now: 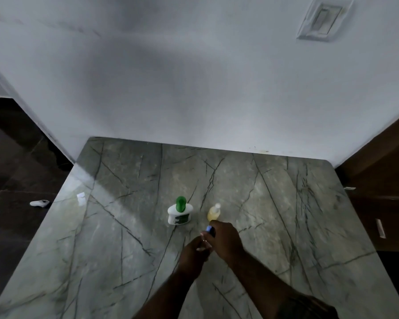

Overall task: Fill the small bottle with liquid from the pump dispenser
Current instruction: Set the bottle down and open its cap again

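Over the worktop (124, 226), the left hand (192, 253) curls round the low end of the small bottle (208, 230). The right hand (225, 238) grips its blue end. The bottle leans, blue end pointing away. Just behind stand the pump dispenser (179, 214) and a yellow bottle (213, 213), both upright.

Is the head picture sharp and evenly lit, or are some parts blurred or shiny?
Head view: dim overall; glare streak on the table at left; left hand and right hand are motion-blurred, grip unclear; pump dispenser is fairly sharp.
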The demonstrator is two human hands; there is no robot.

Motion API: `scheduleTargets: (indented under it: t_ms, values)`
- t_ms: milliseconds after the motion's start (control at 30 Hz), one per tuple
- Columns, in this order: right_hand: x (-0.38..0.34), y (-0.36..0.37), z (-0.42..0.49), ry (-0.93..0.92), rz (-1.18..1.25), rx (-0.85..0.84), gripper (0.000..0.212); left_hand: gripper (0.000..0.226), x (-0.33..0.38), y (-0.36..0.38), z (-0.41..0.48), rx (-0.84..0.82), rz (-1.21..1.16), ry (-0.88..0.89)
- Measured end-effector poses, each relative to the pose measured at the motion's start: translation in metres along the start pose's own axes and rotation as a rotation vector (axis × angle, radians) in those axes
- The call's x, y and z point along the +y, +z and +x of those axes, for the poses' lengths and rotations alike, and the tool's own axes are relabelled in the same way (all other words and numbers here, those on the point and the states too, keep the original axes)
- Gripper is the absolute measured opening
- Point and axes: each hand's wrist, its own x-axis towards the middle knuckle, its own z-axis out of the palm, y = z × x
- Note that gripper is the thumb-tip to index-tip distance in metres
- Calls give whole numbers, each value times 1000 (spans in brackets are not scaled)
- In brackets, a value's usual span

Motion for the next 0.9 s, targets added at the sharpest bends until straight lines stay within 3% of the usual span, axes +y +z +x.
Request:
scheduleTargets:
  t_ms: [100,200,333,400,533,633,733,900]
  values:
    - [0,-8,4,-116,-24,-152,23,17,-10,-2,3,5,37,-23]
    - [-2,-17,1,-97,12,-245,26,14,-15,-3,4,19,71,-24]
    - [-5,-16,0,69,-95,-117,38,24,-21,2,11,18,91,-13]
    - [-3,-16,1,33,-180,-121,26,32,-40,4,25,5,120,0]
    - [-4,-19,-1,-101,-121,-184,6,25,-17,5,9,-11,143,-6]
    - [-5,-17,-6,-71,-17,-110,20,32,-14,5,8,-14,123,-1]
    - [0,-19,-5,72,-141,-51,32,32,-16,7,8,-20,120,-3]
    - [2,-26,-5,-34,-224,-106,17,26,-19,10,9,3,151,34]
